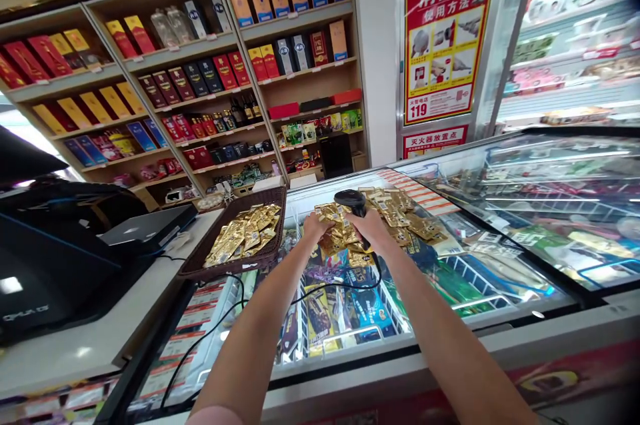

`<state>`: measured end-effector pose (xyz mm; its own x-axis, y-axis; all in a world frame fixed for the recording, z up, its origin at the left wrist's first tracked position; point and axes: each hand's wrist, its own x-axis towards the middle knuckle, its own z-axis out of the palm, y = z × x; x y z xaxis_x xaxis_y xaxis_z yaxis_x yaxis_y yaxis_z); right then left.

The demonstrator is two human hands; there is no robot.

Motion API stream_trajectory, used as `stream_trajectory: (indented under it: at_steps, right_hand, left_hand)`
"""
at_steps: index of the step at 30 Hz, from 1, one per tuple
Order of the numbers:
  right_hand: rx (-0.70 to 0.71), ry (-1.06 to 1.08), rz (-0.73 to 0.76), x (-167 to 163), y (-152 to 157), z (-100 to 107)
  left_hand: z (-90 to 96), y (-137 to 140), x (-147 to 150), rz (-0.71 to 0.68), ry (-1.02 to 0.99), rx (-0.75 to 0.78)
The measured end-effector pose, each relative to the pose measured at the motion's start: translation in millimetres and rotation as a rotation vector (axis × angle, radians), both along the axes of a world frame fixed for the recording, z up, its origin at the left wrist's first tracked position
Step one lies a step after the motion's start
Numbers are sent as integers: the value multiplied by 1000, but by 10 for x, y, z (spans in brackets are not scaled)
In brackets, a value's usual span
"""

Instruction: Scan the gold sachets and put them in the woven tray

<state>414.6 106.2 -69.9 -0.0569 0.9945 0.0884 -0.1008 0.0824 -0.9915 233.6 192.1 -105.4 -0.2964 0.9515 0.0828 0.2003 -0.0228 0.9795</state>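
1. Two bare hands reach forward from the bottom of the frame, meeting near the centre over a glass-topped freezer [345, 372].
2. The right hand [369, 224] has its fingers wrapped around the grip of a black handheld scanner [350, 197]; a black cable [345, 284] trails from it to the lower left.
3. The left hand [315, 228], just left of it, touches gold packets [395, 212]. Its fingertips are partly hidden, so I cannot tell whether they pinch one.
4. These shiny packets lie in a loose heap on the freezer top, from the centre towards the right; their print is too small to read.
5. Left of centre, a brown woven basket [283, 215] holds more gold packets.
6. At upper right, a red and yellow poster [443, 38] reads "消防栓 使用方法" (fire hydrant, how to use), with "火警电话 119" (fire phone number) at its foot. Below it, a red sign [434, 142] reads "灭火器放置点" (fire extinguisher location).
7. Across the upper left, wooden shelving [307, 72] carries boxes in orange, red, yellow and blue, their lettering mostly too small to read.
8. At far left stands black counter equipment [50, 258], its pale lettering unclear.
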Motion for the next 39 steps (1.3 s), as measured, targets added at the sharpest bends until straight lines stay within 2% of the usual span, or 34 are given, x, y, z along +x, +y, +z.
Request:
stream_trajectory:
  at_steps: [3, 8, 13, 18, 24, 31, 39]
  right_hand:
    - [-10, -70, -97, -38, -52, 47]
    - [-21, -72, -71, -84, -131, 95]
    - [-7, -96, -47, -109, -187, 113]
    - [13, -23, 13, -153, -292, 184]
    - [-34, 117, 98, -290, -339, 134]
    - [-77, 173, 175, -413, -434, 117]
    - [-77, 183, 201, -458, -467, 132]
  left_hand:
    - [-18, -3, -98, 21, -13, -57]
    - [-26, -91, -250, 1, -112, -127]
    - [69, -216, -422, -40, -336, -168]
    - [206, -404, -541, -45, -628, -98]
    - [277, -582, -447, -93, -867, 24]
    - [301, -591, -380, -137, -982, 157]
    - [232, -559, -363, -159, -1020, 189]
